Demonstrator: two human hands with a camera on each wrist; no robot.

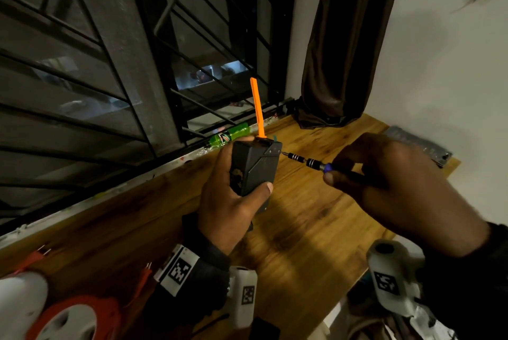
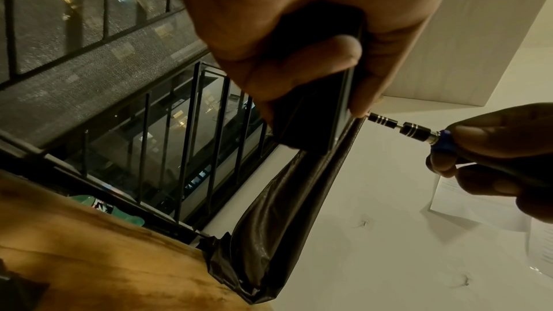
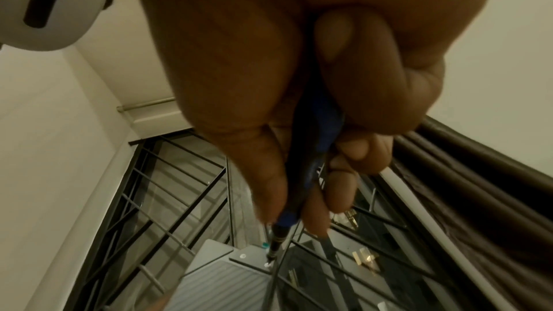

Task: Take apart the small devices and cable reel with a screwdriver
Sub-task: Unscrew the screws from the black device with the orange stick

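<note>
Left hand wraps fingers round an upright black device while right hand, at 3 o'clock, pinches a screwdriver touching its top corner.

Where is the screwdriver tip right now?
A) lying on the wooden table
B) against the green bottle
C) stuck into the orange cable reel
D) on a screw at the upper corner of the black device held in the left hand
D: the right hand holds the screwdriver with its tip on a screw at the upper corner of the black device, which the left hand grips above the table.
</note>
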